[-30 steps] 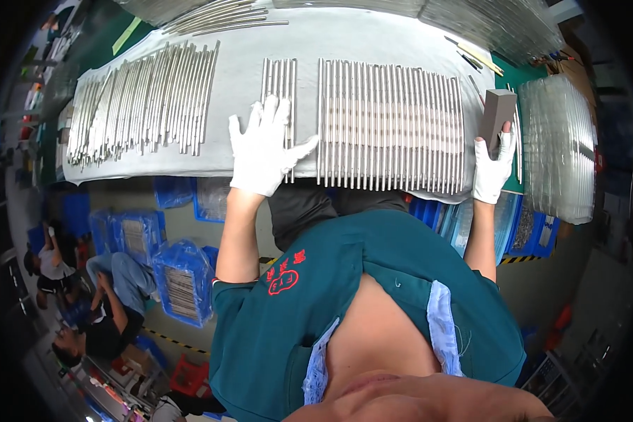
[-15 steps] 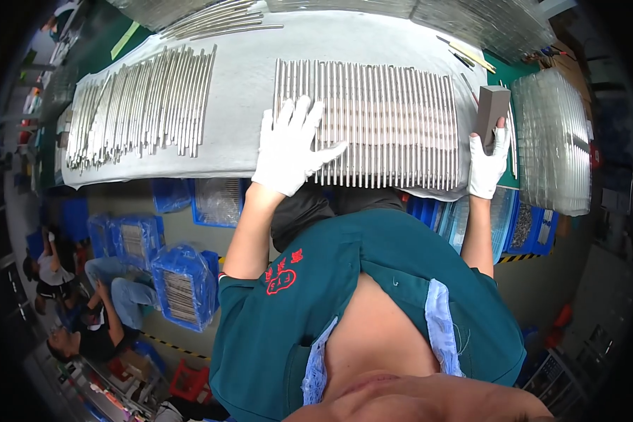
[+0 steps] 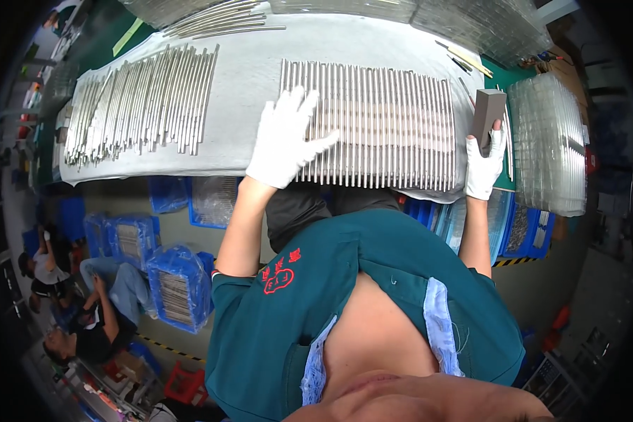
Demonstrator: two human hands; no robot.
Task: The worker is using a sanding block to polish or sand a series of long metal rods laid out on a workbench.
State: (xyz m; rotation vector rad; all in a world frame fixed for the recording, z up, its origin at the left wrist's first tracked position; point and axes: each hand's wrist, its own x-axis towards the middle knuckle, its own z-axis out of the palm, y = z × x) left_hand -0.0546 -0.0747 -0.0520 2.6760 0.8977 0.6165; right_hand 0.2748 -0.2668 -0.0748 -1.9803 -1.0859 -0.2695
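A row of slim metal rods lies side by side on a pale cloth over the table. My left hand, in a white glove, rests flat with fingers spread on the left end of this row. Just beyond the row's right end, my right hand grips the lower end of a grey rectangular block, thumb on one side and fingers on the other. That glove leaves a fingertip bare.
More rods lie in a looser group at the left, with another bunch behind. Clear plastic trays are stacked at the right. Thin sticks lie at the back right. Blue crates stand on the floor; a person sits at the left.
My left hand has slid a little to the left along the rods, toward the row's left edge. My right hand keeps the grey block at nearly the same spot.
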